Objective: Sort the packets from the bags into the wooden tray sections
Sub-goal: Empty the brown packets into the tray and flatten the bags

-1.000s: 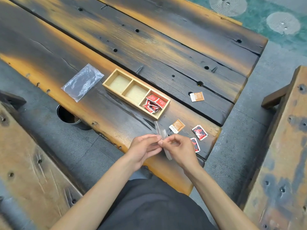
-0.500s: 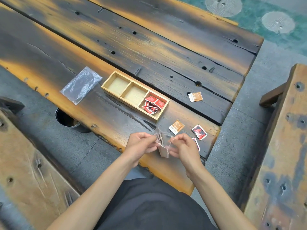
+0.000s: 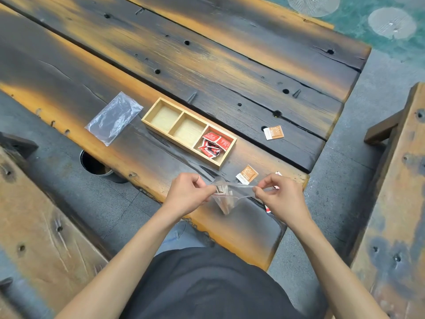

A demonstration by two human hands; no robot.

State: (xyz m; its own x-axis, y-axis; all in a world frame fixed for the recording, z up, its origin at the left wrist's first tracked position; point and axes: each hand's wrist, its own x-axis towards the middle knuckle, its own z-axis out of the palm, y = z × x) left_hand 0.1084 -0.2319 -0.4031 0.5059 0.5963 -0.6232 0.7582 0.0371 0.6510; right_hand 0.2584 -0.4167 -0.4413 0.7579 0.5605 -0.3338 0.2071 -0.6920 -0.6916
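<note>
Here the dark scorched plank surface (image 3: 230, 72) is filling most of the view. On it the wooden tray (image 3: 147, 116) is lying diagonally, three sections: the two left ones showing bare wood, the right one holding a heap of red packets (image 3: 212, 145). An empty clear bag (image 3: 113, 118) is lying flat just left of the tray. Near the front edge the left hand (image 3: 187, 194) and right hand (image 3: 281, 195) are each pinching one side of a small clear bag (image 3: 226, 199), stretching its mouth between them; packets are showing inside it. One orange packet (image 3: 247, 174) is lying just behind the hands, another orange packet (image 3: 273, 132) farther back, right of the tray.
</note>
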